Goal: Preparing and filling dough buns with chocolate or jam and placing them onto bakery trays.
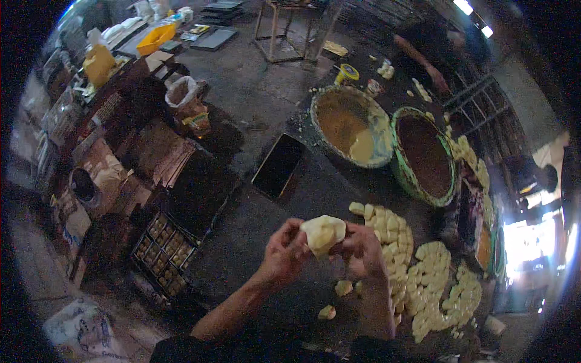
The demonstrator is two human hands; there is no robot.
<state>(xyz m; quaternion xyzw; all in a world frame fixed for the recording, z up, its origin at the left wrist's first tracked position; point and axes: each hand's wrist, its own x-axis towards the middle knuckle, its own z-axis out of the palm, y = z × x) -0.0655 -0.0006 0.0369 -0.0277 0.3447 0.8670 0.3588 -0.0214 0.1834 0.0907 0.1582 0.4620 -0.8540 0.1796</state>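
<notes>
While the fingers (295, 225) of the left hand (283, 249) are clamped on the left edge of a piece of pale dough (325, 235), those of the right hand (365, 251) grip its right edge. The piece is held up between both hands, over the dark surface (242, 242). Small loose lumps (344, 287) lie just left of the right forearm (374, 305). To the right of that forearm, many cut pieces (431, 284) sit packed closely together. Farther forward lies a dark rectangular tray (278, 166); right of it stand a basin (315, 124) with tan contents and, just beside, a green-rimmed basin (407, 183). Beyond these, another person's hand (440, 83) is visible; its contact cannot be determined.
</notes>
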